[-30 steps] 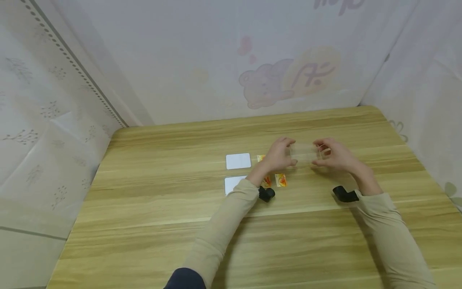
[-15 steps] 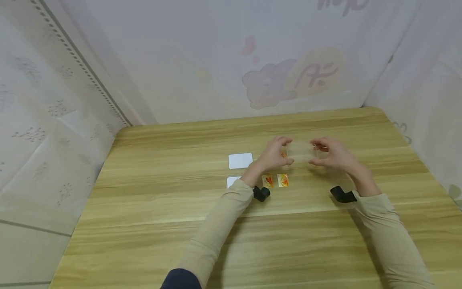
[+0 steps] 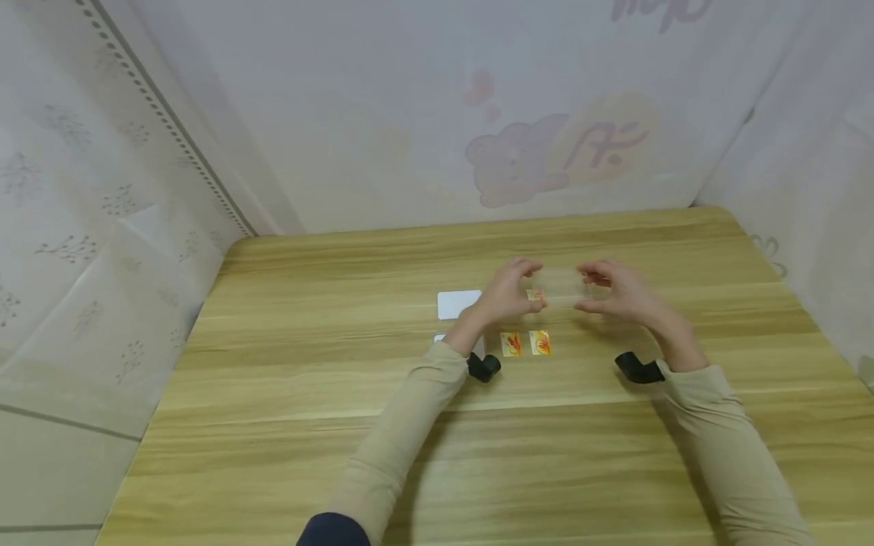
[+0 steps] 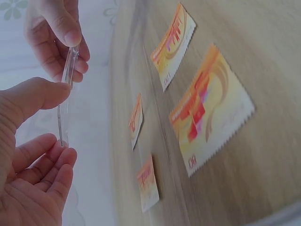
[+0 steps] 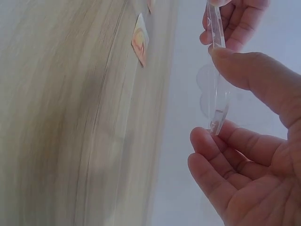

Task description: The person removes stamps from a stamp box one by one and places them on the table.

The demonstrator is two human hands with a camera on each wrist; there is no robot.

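My left hand and right hand hold a thin clear plastic plate between them, level and raised over the table. In the left wrist view the left thumb lies on one face of the plate, with fingertips at its opposite edge. The right hand pinches the other end of the plate in the same way. Below lie several orange and yellow postage stamps with perforated edges, among them a near stamp and another beside it. A far stamp shows by the left fingers.
Left of the stamps lies a white rectangular card; a second card is partly hidden by the left wrist. Black wrist cameras sit low over the wood-grain table. A patterned curtain stands behind the table.
Both hands have moved left together with the clear plate, toward the far stamps. The near stamps have come into fuller view as the left forearm shifts left. The head view has turned slightly.
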